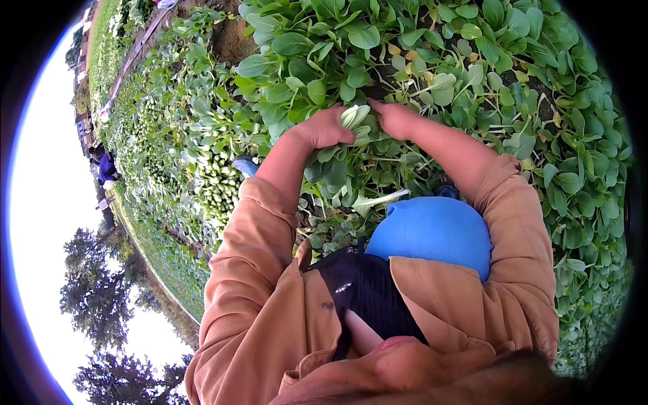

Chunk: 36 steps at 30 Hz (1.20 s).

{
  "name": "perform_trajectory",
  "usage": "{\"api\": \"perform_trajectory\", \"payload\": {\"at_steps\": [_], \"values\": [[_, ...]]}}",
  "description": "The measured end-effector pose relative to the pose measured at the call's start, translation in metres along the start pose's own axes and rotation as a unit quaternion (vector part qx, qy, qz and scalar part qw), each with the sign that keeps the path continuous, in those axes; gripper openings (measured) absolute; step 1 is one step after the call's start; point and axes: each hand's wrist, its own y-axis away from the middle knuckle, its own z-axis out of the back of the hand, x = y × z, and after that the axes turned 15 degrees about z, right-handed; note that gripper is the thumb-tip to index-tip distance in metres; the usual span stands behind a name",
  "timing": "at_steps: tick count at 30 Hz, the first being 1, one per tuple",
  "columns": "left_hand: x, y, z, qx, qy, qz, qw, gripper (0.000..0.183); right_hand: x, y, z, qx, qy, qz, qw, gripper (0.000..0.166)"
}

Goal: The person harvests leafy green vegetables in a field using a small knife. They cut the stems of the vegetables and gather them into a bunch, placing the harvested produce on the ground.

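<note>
Closed around a bunch of bok choy (pixel 354 117), my left hand (pixel 324 126) has its thumb across the stalks. The pale green base points up and right, and the leaves hang below the hand. My right hand (pixel 397 120) is just right of the bunch, a small gap away. Its index finger points left into the leaves of the growing bok choy (pixel 298 76); the other fingertips are hidden, so its grip is unclear. A loose leaf with a white stalk (pixel 387 198) lies on the low greens between my arms and my blue-clad knee (pixel 430 233).
A large pile of bok choy (pixel 217 185), pale bases up, lies left of my left forearm, beside a blue shoe (pixel 245 166). Dense leafy plants (pixel 577 177) stand along the right. Bare soil (pixel 233 40) shows at upper left. A person in dark blue (pixel 107 167) is far off left.
</note>
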Motion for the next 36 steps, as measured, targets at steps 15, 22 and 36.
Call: {"api": "perform_trajectory", "payload": {"at_steps": [15, 22, 36], "values": [[0.008, 0.108, -0.079, -0.156, -0.036, -0.165, 0.973, 0.088, 0.045, 0.07, 0.024, -0.207, -0.559, 0.057, 0.801, 0.033], [0.005, 0.102, -0.096, -0.177, -0.02, -0.267, 0.947, 0.089, 0.037, 0.049, 0.006, -0.224, -0.574, -0.069, 0.785, 0.03], [-0.031, 0.133, -0.097, -0.179, 0.019, -0.371, 0.911, 0.091, -0.007, 0.051, -0.043, 0.098, -0.7, -0.078, 0.703, 0.031]]}}
